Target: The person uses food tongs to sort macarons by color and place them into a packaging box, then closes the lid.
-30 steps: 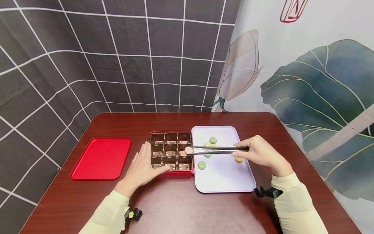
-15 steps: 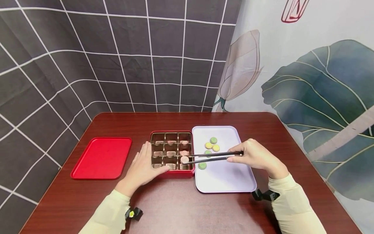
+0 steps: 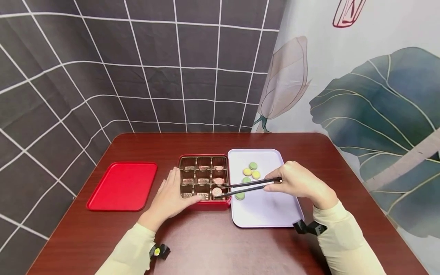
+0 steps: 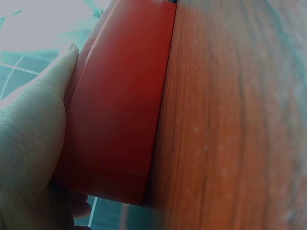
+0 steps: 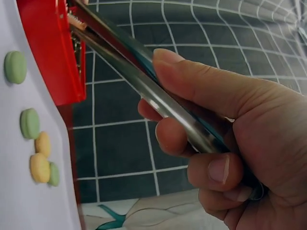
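My right hand (image 3: pixel 298 180) grips a pair of metal tongs (image 3: pixel 254 183), thumb on one side and fingers curled round the other in the right wrist view. Between the tong tips, a pink macaron (image 3: pixel 217 192) sits in the front right compartment of a red box (image 3: pixel 209 206) with a gold divided insert. More pink macarons lie in the right column, one in the middle compartment (image 3: pixel 218 181) and one at the back. Against the box's left side rests my left hand (image 3: pixel 167 201), fingers straight, thumb along the front rim. The left wrist view shows the red wall beside that thumb.
A white tray (image 3: pixel 264 214) adjoins the box on the right and bears several green macarons (image 3: pixel 240 196) and yellow macarons (image 3: pixel 256 175). A red lid (image 3: pixel 122 187) lies at the left of the brown table (image 3: pixel 206 244). A tiled-pattern curtain hangs behind.
The tongs have carried the pink macaron from above the middle right compartment toward me, then down into the front right one. My left hand has stayed against the box.
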The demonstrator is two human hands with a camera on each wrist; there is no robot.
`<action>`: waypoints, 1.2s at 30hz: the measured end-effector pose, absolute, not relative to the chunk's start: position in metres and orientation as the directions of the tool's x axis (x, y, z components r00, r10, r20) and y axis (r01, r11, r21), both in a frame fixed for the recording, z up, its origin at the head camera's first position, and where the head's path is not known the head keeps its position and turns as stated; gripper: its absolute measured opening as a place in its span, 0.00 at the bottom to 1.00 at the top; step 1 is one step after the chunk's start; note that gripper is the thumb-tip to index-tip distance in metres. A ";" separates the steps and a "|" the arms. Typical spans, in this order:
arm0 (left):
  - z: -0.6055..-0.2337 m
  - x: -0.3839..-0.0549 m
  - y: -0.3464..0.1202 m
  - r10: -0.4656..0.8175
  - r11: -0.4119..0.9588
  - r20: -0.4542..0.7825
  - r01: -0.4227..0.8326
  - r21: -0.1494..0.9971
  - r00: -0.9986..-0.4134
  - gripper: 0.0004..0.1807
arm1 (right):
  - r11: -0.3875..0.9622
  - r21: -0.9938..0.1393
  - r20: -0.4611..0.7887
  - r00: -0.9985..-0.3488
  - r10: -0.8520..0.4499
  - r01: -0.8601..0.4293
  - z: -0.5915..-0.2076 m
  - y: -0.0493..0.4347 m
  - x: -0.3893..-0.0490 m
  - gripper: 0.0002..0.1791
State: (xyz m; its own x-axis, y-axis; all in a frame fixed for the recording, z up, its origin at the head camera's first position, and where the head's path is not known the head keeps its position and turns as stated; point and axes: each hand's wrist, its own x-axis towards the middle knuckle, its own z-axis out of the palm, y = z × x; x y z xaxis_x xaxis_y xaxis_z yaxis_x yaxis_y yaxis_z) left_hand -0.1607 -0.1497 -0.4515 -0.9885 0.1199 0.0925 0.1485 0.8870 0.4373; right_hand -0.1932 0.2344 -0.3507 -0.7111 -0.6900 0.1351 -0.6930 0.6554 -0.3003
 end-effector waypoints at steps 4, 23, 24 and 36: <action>-0.451 -0.160 -0.150 0.116 0.887 0.099 0.148 0.437 -0.988 0.70 | 0.673 -0.268 0.111 -0.716 -0.689 -0.690 -0.341 0.228 -0.193 0.12; -0.453 -0.160 -0.150 0.129 0.889 0.136 0.175 0.424 -0.982 0.71 | 0.668 -0.172 0.048 -0.684 -0.728 -0.724 -0.326 0.205 -0.197 0.05; -0.453 -0.160 -0.151 0.128 0.888 0.135 0.174 0.425 -0.983 0.71 | 0.666 -0.167 0.049 -0.681 -0.730 -0.727 -0.326 0.204 -0.197 0.05; -0.452 -0.159 -0.150 0.125 0.888 0.116 0.163 0.430 -0.985 0.71 | 0.642 -0.110 0.062 -0.650 -0.758 -0.759 -0.320 0.192 -0.198 0.06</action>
